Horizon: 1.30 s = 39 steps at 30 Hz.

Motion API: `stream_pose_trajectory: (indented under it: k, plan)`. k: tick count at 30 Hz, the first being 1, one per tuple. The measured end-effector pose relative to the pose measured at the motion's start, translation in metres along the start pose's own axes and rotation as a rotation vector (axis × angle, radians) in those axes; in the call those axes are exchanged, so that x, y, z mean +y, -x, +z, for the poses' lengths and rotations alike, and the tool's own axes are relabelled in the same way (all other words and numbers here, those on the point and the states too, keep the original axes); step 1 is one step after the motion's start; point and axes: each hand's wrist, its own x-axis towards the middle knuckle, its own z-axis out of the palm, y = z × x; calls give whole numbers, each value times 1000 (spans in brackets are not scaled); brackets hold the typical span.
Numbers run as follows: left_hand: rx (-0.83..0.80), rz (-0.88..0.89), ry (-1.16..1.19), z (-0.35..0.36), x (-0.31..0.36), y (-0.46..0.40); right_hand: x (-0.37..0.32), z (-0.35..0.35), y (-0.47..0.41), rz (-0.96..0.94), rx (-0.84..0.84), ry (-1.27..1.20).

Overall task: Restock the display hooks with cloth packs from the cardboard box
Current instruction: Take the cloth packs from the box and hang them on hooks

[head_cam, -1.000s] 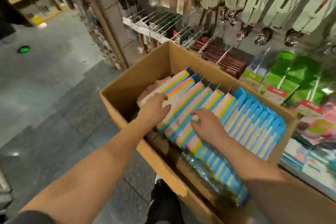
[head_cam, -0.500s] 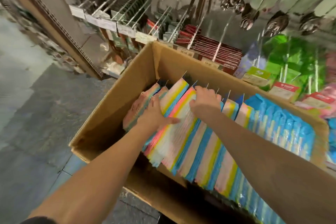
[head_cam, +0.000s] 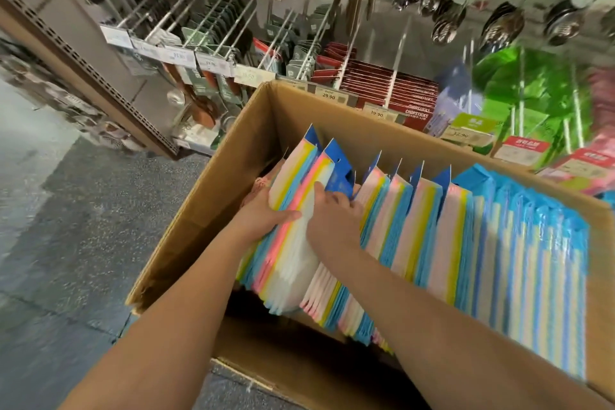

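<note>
Your left hand and right hand clamp a bundle of striped cloth packs from either side, thumbs curled over its front, at the left end of the cardboard box. More packs fill the box to your right. Beyond its far wall hang display hooks, chopstick packs and ladles. Grey speckled floor lies left.

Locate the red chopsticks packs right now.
Head view, upper centre: the red chopsticks packs hang on display hooks just behind the far wall of the cardboard box, left of the green packs.
</note>
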Motion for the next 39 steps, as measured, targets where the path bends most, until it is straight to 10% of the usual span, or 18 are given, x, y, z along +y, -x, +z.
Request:
stream_pose_trajectory:
  k: [6, 13, 20, 39]
  plan:
    - [57, 87, 271, -10, -7, 24, -17, -9, 14, 10, 76, -670]
    - [348, 318, 432, -39, 27, 139, -27, -88, 69, -241, 250, -832]
    - [268, 473, 583, 3, 93, 242, 37, -161, 141, -274, 713, -771]
    - [-318, 442, 508, 549, 254, 406, 576, -191, 507, 357, 721, -1047]
